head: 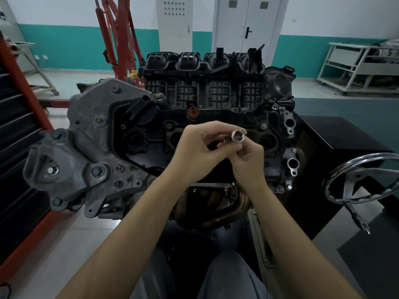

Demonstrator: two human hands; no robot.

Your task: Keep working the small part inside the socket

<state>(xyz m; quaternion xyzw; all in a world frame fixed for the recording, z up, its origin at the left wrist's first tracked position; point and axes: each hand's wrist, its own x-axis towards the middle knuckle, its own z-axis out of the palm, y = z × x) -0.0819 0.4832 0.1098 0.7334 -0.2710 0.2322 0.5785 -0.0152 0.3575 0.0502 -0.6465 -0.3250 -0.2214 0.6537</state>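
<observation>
Both my hands meet above the black valve cover [216, 117] of a car engine on a stand. My right hand [248, 160] pinches a shiny metal socket [237, 135], whose open end faces the camera. My left hand [198, 147] curls its fingers round the other end of the socket, where a small dark part [226, 140] shows between the fingertips. What that small part is cannot be made out. Under the hands lie round plug wells in the cover.
The grey engine bracket [71, 154] juts out at the left. A black intake manifold [203, 70] rises behind. A chrome handwheel [362, 180] stands at the right by the black stand box [336, 147]. A red hoist [116, 33] and white shelving [358, 67] stand farther back.
</observation>
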